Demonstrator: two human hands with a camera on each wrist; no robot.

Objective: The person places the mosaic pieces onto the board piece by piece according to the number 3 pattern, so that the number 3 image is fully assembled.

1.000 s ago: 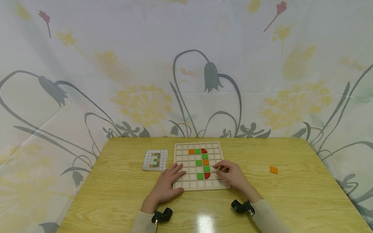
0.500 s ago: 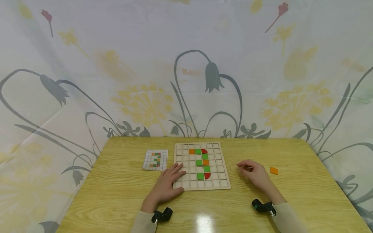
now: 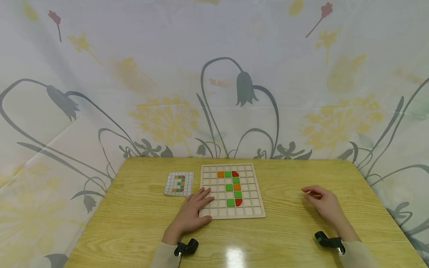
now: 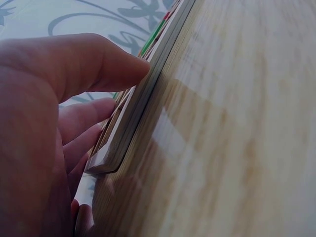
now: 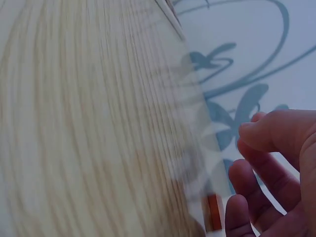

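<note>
My left hand (image 3: 192, 212) rests with spread fingers over the left edge of a wooden grid board (image 3: 249, 212); its thumb (image 4: 118, 71) lies at the board's near edge in the left wrist view. Green, orange and red tiles sit in the grid, among them an orange square (image 3: 237, 187), a green square (image 3: 230, 202) and a rounded red piece (image 3: 238, 202). My right hand (image 3: 323, 203) is over the table to the right, fingers loosely bent and holding nothing. Close by its fingertips, a loose orange tile (image 5: 214, 212) lies on the table, mostly hidden by the hand in the head view.
A small paper card (image 3: 178, 184) with a coloured grid pattern lies left of the board. The wood-grain table (image 3: 134, 223) ends at a patterned cloth backdrop (image 3: 214, 93). Each wrist wears a black camera.
My right hand has moved right, from the board's right side across the table to the loose orange tile. The left hand and the tiles on the board stay as they were.
</note>
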